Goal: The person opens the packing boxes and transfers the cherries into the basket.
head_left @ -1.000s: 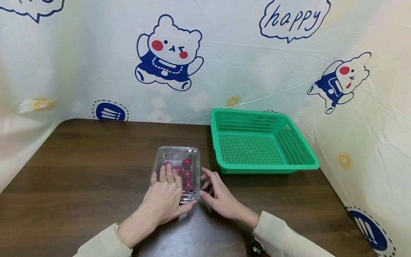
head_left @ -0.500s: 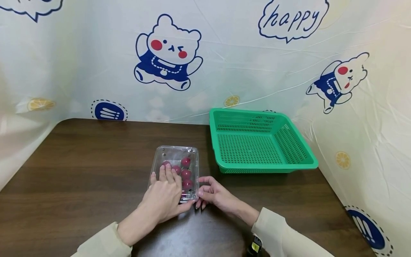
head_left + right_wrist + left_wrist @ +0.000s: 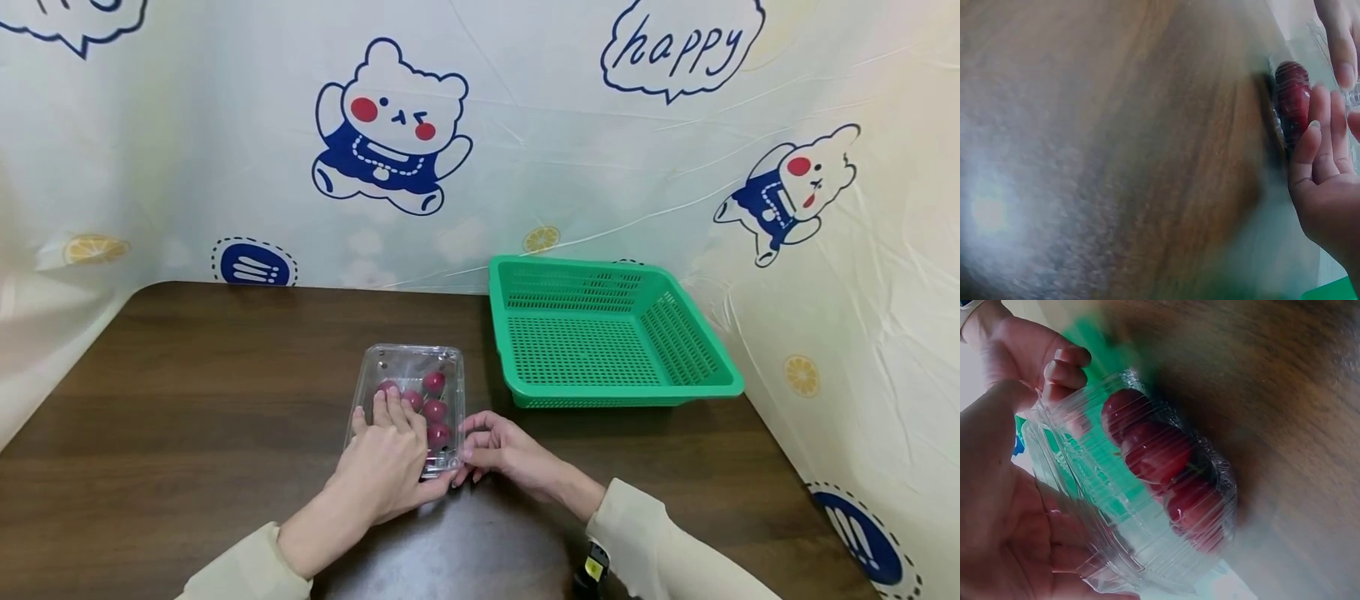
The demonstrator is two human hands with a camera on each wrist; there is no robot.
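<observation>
A clear plastic clamshell box (image 3: pixel 408 360) holding several round dark red fruits (image 3: pixel 434 409) lies on the wooden table. My left hand (image 3: pixel 386 467) rests flat across its lid, fingers straight and spread, thumb along the near edge. At the near right corner my right hand (image 3: pixel 513 458) pinches the box's edge with thumb and curled fingers. Seen from the left wrist, the fruits (image 3: pixel 1157 453) show through the ribbed side wall, with thin green stems among them. The right wrist view has the right hand's fingers (image 3: pixel 1322 137) against the box's side.
A green perforated basket (image 3: pixel 622 390) stands behind and to the right of the box. Brown tabletop (image 3: pixel 225 400) stretches to the left. A printed cloth (image 3: pixel 540 150) hangs along the back and right side.
My right hand has moved slightly nearer, down the box's right side to its near corner, its fingers drawing in at the edge. My left hand and the box have stayed in place.
</observation>
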